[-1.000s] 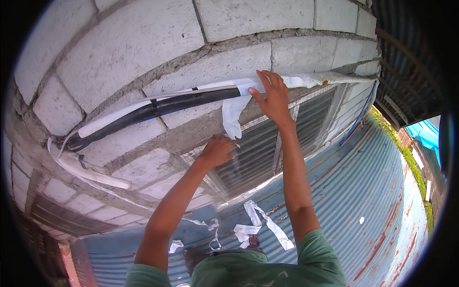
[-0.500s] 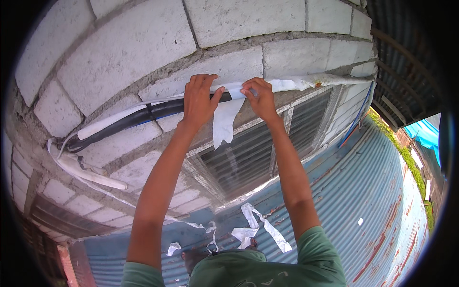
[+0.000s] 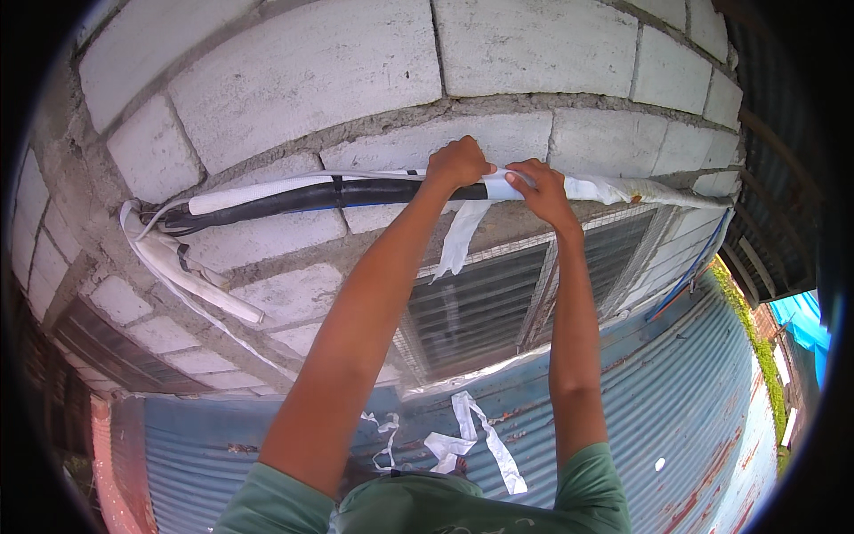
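A pipe bundle runs along the block wall, made up of a black insulated pipe (image 3: pixel 267 203) and a white length (image 3: pixel 240 198) behind it. To the right, white tape (image 3: pixel 605 190) is wrapped around it. My left hand (image 3: pixel 458 165) is closed around the bundle where black meets white. Close beside it, my right hand (image 3: pixel 544 190) grips the white-wrapped part, thumb in front and fingers over the top. Below my left hand hangs a loose tape strip (image 3: pixel 461 236). What the left fingertips press on is hidden.
Beneath the bundle is a louvred window (image 3: pixel 476 307) with wire mesh. Blue corrugated roofing (image 3: pixel 658 383) lies below, with loose white strips (image 3: pixel 489 440) on it. White tubing (image 3: pixel 205 289) bends down the wall at left. Dark metal roofing (image 3: pixel 783 116) overhangs at right.
The view has shifted, so the wall sits further right and lower. My left hand has turned from spread fingers to closed around the bundle; the right has folded over the white wrap.
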`<act>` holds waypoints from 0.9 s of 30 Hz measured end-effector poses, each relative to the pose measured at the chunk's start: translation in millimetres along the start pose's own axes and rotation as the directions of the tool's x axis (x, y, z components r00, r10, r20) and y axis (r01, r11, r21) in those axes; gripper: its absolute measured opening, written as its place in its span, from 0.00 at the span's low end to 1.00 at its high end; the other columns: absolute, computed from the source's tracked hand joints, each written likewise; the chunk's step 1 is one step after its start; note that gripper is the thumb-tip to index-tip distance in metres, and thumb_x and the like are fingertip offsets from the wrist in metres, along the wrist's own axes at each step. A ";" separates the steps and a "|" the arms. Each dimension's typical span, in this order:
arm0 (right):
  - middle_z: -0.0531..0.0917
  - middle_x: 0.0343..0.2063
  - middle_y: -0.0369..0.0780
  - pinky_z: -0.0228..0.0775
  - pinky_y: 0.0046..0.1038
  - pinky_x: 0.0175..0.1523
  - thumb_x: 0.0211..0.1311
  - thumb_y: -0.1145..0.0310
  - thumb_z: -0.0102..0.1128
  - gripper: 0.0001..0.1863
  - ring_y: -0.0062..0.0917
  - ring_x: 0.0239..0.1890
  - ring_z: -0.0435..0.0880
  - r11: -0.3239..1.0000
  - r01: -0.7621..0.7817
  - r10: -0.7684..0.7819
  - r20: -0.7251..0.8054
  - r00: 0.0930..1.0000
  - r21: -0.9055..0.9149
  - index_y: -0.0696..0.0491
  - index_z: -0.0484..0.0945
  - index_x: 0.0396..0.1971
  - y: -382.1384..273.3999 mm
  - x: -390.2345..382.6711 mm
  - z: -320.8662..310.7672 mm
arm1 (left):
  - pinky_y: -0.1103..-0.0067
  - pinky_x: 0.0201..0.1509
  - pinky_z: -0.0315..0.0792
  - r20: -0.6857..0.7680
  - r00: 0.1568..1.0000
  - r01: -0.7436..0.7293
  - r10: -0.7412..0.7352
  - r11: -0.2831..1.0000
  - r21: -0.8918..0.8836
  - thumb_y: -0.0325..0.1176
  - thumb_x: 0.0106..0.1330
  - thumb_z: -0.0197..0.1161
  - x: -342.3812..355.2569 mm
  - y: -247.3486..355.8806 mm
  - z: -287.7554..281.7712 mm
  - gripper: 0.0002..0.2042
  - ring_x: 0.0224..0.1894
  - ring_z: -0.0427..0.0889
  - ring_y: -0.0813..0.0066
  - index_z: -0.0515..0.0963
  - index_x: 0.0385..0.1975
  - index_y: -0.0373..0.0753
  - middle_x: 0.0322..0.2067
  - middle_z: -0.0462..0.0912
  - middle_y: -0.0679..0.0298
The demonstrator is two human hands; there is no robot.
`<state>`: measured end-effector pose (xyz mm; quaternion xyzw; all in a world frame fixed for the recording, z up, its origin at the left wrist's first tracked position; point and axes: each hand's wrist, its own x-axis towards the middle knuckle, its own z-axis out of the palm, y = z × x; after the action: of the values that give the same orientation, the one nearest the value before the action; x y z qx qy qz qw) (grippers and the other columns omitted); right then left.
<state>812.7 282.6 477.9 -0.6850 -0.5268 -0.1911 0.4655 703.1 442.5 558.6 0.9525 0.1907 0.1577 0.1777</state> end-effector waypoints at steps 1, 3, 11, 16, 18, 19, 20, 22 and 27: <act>0.82 0.38 0.39 0.63 0.35 0.53 0.64 0.58 0.59 0.15 0.34 0.43 0.80 0.997 -0.022 0.024 0.012 1.000 -0.080 0.52 0.83 0.42 2.3 0.9 0.6 | 0.69 0.46 0.75 -0.036 0.999 -0.008 0.005 0.998 -0.068 0.43 0.52 0.71 0.2 0.1 3.0 0.11 0.39 0.85 0.61 0.87 0.28 0.44 0.32 0.87 0.59; 0.83 0.41 0.42 0.66 0.34 0.54 0.64 0.59 0.59 0.16 0.36 0.45 0.80 0.999 -0.027 0.026 -0.031 0.999 -0.019 0.54 0.82 0.45 2.7 2.0 3.8 | 0.70 0.44 0.76 -0.173 0.982 -0.105 0.079 0.984 -0.146 0.37 0.51 0.71 -6.3 2.7 10.7 0.06 0.38 0.85 0.62 0.86 0.26 0.44 0.31 0.86 0.60; 0.80 0.46 0.43 0.63 0.35 0.60 0.47 0.83 0.55 0.19 0.37 0.55 0.76 0.973 0.219 -0.206 -0.161 0.965 0.066 0.57 0.79 0.42 -20.5 -44.3 -13.2 | 0.66 0.39 0.74 -0.544 0.578 -0.761 0.609 0.642 -0.090 0.30 0.51 0.68 -93.3 20.2 55.2 0.09 0.36 0.82 0.56 0.81 0.32 0.38 0.31 0.83 0.56; 0.79 0.41 0.41 0.65 0.38 0.53 0.44 0.82 0.58 0.17 0.38 0.50 0.76 0.938 0.157 -0.234 -0.234 0.944 -0.308 0.56 0.79 0.39 -25.6 -132.3 48.1 | 0.69 0.40 0.73 -0.635 0.484 -0.726 0.602 0.681 0.092 0.36 0.51 0.70 -96.1 1.5 37.8 0.16 0.37 0.80 0.59 0.78 0.40 0.40 0.33 0.80 0.60; 0.79 0.45 0.41 0.66 0.38 0.54 0.49 0.76 0.61 0.16 0.36 0.54 0.75 0.931 0.146 -0.127 0.077 0.989 -0.335 0.56 0.79 0.42 -22.8 -143.5 74.5 | 0.67 0.41 0.74 -0.529 0.651 -0.575 0.544 0.809 0.125 0.37 0.58 0.66 -73.3 4.5 25.0 0.15 0.39 0.80 0.58 0.78 0.44 0.39 0.37 0.81 0.58; 0.79 0.46 0.42 0.65 0.39 0.56 0.52 0.73 0.61 0.14 0.36 0.54 0.75 0.939 0.169 -0.092 0.253 0.963 -0.300 0.56 0.79 0.42 -23.9 -149.0 82.5 | 0.66 0.43 0.74 -0.418 0.762 -0.503 0.495 0.858 0.098 0.39 0.61 0.64 -61.8 8.2 19.8 0.15 0.41 0.81 0.57 0.79 0.44 0.40 0.38 0.81 0.57; 0.79 0.45 0.43 0.67 0.39 0.54 0.53 0.72 0.62 0.14 0.36 0.52 0.76 0.941 0.228 -0.157 0.276 0.948 -0.248 0.56 0.79 0.42 -25.8 -150.9 87.3 | 0.65 0.45 0.75 -0.306 0.848 -0.422 0.432 0.901 0.101 0.41 0.63 0.62 -49.8 12.2 13.8 0.15 0.43 0.81 0.56 0.79 0.45 0.40 0.39 0.82 0.56; 0.79 0.45 0.44 0.70 0.37 0.49 0.54 0.71 0.64 0.14 0.36 0.49 0.77 0.971 0.183 -0.149 0.212 0.966 -0.152 0.56 0.79 0.42 -31.3 -151.1 85.5 | 0.63 0.49 0.74 -0.031 0.939 -0.336 0.343 0.932 0.135 0.50 0.66 0.58 -30.0 19.2 4.8 0.19 0.47 0.81 0.55 0.80 0.46 0.41 0.42 0.83 0.55; 0.78 0.40 0.46 0.73 0.30 0.42 0.57 0.69 0.65 0.16 0.31 0.43 0.80 0.939 -0.177 0.302 -0.459 0.835 0.295 0.57 0.77 0.44 -35.4 -121.4 69.3 | 0.60 0.56 0.70 0.212 0.974 -0.117 0.076 0.975 0.188 0.67 0.66 0.41 2.8 30.7 8.9 0.35 0.51 0.80 0.53 0.80 0.44 0.38 0.43 0.83 0.51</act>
<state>719.9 275.2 367.9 -0.6119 -0.3175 -0.2357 0.6850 718.2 414.7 563.6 0.9848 0.1396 0.0482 0.0918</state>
